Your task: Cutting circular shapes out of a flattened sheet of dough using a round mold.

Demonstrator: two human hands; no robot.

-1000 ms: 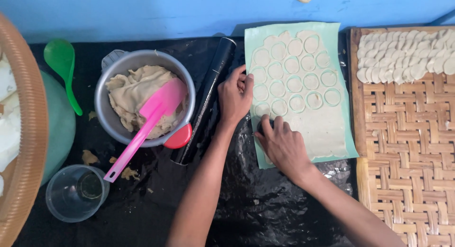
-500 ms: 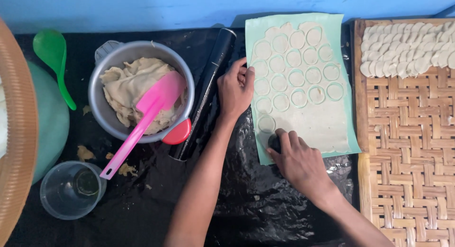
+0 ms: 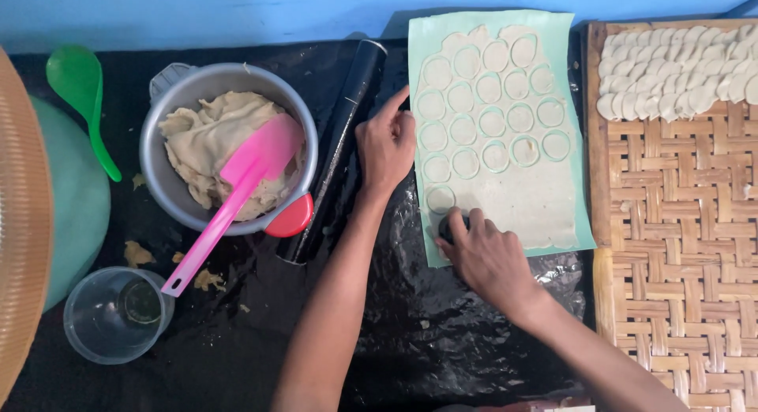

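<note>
The right hand (image 3: 491,258) grips a round cutter (image 3: 448,225) pressed into the rolled dough sheet (image 3: 513,199) (near-left corner), while the left hand (image 3: 387,143), fingers curled, steadies the mat's (image 3: 583,214) left edge.

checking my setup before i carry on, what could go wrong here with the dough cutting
The right hand presses a small dark round cutter at the lower left corner of the rolled dough sheet, so a cut there might run off the dough's edge and come out incomplete. The left hand pins only the left edge of the green mat, so the rest could slide on the black plastic.
</note>
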